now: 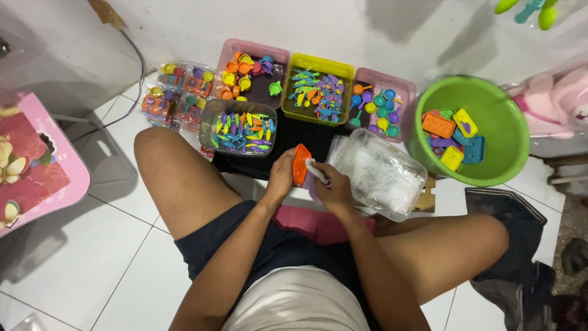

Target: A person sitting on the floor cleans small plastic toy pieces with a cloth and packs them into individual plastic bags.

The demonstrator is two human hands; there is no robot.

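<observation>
In front of your knees three tubs (315,86) stand side by side on the floor (92,245), and a smaller tub (239,125) stands before the left one. The basin (508,122) is to their right, with trays (456,132) in it. The bag pile (383,175) lies between the basin and your hands.

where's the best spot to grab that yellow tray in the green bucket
Probably by its upper long edge, coming straight down from above. The yellow tray lies tilted on top of the other trays near the middle of the green bucket, so that raised edge is free; the bucket's wall blocks any sideways approach. Both hands are busy: the left hand holds an orange piece.
</observation>
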